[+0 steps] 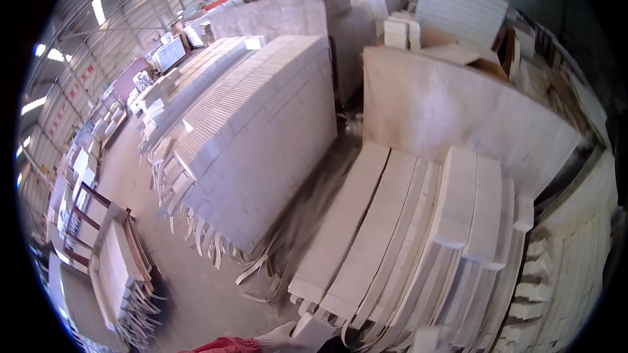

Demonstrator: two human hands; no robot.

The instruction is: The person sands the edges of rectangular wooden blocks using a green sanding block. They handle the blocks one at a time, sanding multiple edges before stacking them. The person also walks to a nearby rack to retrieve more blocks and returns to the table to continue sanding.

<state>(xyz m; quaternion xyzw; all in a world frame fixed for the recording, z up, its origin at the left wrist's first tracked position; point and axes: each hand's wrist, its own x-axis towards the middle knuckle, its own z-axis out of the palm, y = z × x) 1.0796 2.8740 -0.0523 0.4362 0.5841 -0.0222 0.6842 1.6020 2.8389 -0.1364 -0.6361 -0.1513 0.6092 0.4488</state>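
At the bottom edge my left hand point(277, 338) reaches in from a red sleeve point(229, 345), wearing a pale glove. It is at a small white block point(313, 331), and they seem to touch. The fingers are blurred and partly cut off, so I cannot make out a grip. Just beyond lies a low stack of long pale stone-like slabs point(350, 216), side by side. Shorter thick blocks point(456, 196) rest on top of its right part. A pale blurred shape point(426, 339) shows at the bottom edge; its kind is unclear. No right hand can be recognised.
A big pile of thin pale slabs point(268, 117) stands left of centre, loose strips point(209, 242) trailing at its foot. Behind the low stack rises a large upright panel point(451, 104). A loaded rack point(111, 255) is at lower left. More strips point(562, 281) lie right. Concrete floor point(190, 294) runs between.
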